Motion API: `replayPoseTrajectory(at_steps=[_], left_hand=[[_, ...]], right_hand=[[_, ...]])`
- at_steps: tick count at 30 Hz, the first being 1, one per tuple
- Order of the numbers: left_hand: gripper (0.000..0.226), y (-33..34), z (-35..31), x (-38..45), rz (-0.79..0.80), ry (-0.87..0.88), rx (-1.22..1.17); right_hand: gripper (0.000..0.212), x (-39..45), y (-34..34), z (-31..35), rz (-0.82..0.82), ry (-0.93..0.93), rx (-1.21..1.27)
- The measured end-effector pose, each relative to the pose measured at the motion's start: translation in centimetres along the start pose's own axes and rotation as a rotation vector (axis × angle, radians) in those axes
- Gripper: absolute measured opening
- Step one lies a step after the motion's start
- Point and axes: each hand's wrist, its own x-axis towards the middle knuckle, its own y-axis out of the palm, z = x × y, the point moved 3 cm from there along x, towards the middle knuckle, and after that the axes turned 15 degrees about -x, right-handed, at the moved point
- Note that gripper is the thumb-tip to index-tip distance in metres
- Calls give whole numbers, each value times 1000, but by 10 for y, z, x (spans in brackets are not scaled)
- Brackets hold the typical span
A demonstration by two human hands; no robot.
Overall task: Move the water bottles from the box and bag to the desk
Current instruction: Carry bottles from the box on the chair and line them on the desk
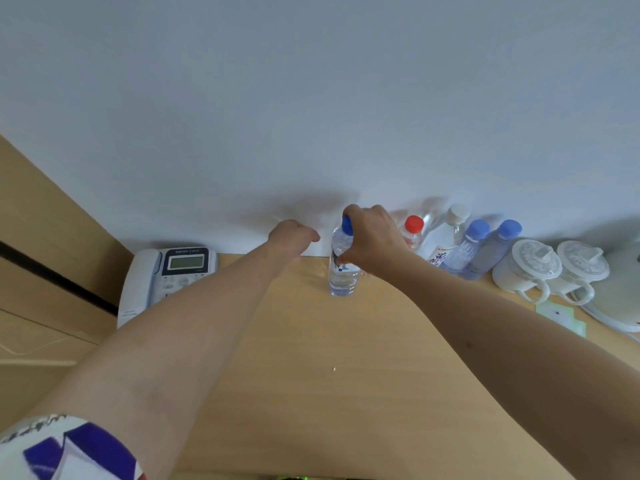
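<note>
Wide light-wood desk point(311, 358) against a pale wall point(311, 98), both bare arms stretched over it. At far left, white desk telephone with grey display point(166, 275). At far right, white kettle base point(620, 306), partly cut by the edge, and just beside it two white lidded ceramic cups with handles point(550, 268), touching. Near the wall, a row of four bottles: two clear plastic bottles with light-blue caps point(481, 251), taller clear bottle with white cap point(446, 237), small bottle with red cap point(412, 230), partly hidden. In front, upright on the desk, clear plastic water bottle with dark-blue cap point(342, 268). Right hand point(372, 237) from above, fingers curled round its neck and shoulder. Left hand point(292, 235) just beside to the left, apart from the bottle, fingers curled; cannot tell if holding something.
</note>
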Motion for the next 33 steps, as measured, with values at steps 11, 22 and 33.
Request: replayPoseTrajectory(at_steps=[11,22,33], left_hand=[[30,-3,8,5,46,3,103],[21,2,11,-1,127,34,175],[55,10,12,3,165,67,146]], right_hand=[[51,22,-12,-2,-53,43,-71],[33,33,-21,-6,-40,125,51],[32,36,-20,-15,-41,212,-11]])
